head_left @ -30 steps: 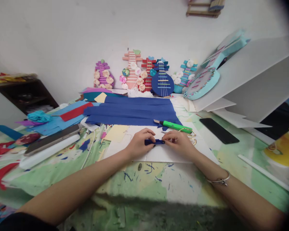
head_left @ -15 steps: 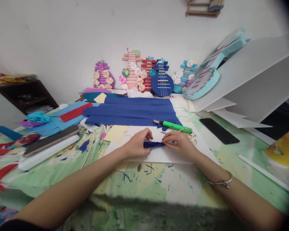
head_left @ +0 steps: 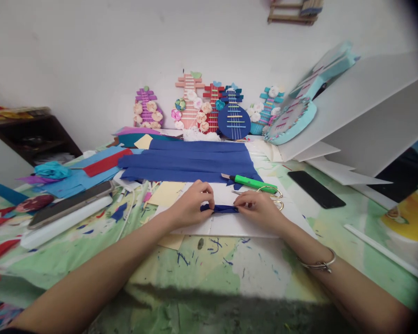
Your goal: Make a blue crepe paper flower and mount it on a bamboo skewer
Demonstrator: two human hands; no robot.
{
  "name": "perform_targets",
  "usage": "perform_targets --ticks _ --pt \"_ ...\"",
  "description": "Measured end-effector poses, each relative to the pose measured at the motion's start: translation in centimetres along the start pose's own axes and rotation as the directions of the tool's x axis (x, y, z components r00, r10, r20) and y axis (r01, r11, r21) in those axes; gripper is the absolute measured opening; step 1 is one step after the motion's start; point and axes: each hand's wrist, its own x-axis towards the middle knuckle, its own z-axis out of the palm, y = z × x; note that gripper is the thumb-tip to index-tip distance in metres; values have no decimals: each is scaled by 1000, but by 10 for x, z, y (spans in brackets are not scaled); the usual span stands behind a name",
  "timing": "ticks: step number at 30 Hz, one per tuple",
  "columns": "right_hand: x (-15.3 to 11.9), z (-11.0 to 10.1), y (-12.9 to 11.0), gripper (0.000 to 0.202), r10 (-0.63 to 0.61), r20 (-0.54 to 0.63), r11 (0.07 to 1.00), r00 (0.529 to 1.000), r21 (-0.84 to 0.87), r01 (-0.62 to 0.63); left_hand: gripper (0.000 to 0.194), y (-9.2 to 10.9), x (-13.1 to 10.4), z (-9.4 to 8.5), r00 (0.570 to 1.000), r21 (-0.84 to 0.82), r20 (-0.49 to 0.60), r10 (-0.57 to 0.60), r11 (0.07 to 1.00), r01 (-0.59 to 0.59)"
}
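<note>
A narrow, folded dark blue strip of crepe paper (head_left: 225,209) stretches between my two hands, just over a white board (head_left: 237,227). My left hand (head_left: 195,203) pinches its left end between thumb and fingertips. At the other end, the closed fingertips of my right hand (head_left: 256,206) grip the strip. Gold-handled scissors (head_left: 279,204) lie beside my right hand, partly hidden by it. Behind them rests a green utility knife (head_left: 254,182) with its blade out. Wide blue crepe paper sheets (head_left: 191,162) spread out beyond the board.
Several decorated lute-shaped crafts (head_left: 234,120) lean against the wall. A black phone (head_left: 316,189) and a white strip (head_left: 383,251) lie at right, near a yellow-topped container (head_left: 413,211). At left are another phone (head_left: 71,204), a white bar (head_left: 66,227) and coloured paper (head_left: 107,163).
My left hand has moved a little left and its fingers have closed from a wider curl into a pinch on the strip's left end. My right hand has hardly moved.
</note>
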Motion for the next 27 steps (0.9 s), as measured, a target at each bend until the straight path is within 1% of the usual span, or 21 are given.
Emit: perform_targets --ticks 6,11,16,23,27 --pt "0 2 2 18 49 20 995 999 83 -51 9 0 0 0 1000 -27 -3 18 999 -18" --pt "0 3 1 17 110 10 991 994 74 -110 9 -1 0 1 1000 -35 -5 14 999 -14" --pt "1 3 -1 17 83 38 993 996 78 -86 10 -1 1 1 1000 -46 -16 18 999 -18" --pt "1 4 -2 17 114 8 990 993 80 -114 9 -1 1 2 1000 -60 -8 23 998 -24" --pt "1 3 -3 17 107 46 991 993 76 -110 9 -2 2 3 999 -74 -3 36 997 -36"
